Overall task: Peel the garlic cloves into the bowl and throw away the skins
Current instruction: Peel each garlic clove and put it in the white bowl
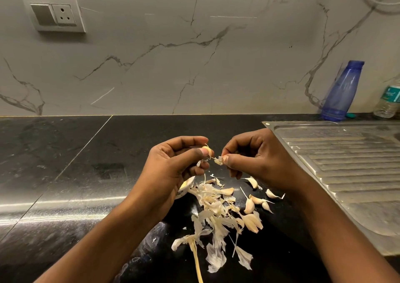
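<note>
Left hand (pixel 173 163) pinches the clove (pixel 206 150) between thumb and forefinger. Right hand (pixel 255 157), just beside it, pinches a torn skin flake (pixel 219 161). Hands are close but apart. Bowl (pixel 183 192) sits half-hidden under the left hand — nearer for the drop. Loose skins (pixel 216 213) litter the tabletop (pixel 65 163).

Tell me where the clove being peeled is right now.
Head view, mid-frame: the left hand pinches the garlic clove, facing the right hand, which pinches a skin scrap, above the pile of skins on the black counter.

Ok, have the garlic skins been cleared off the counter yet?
No, a pile of garlic skins lies on the black counter.
</note>
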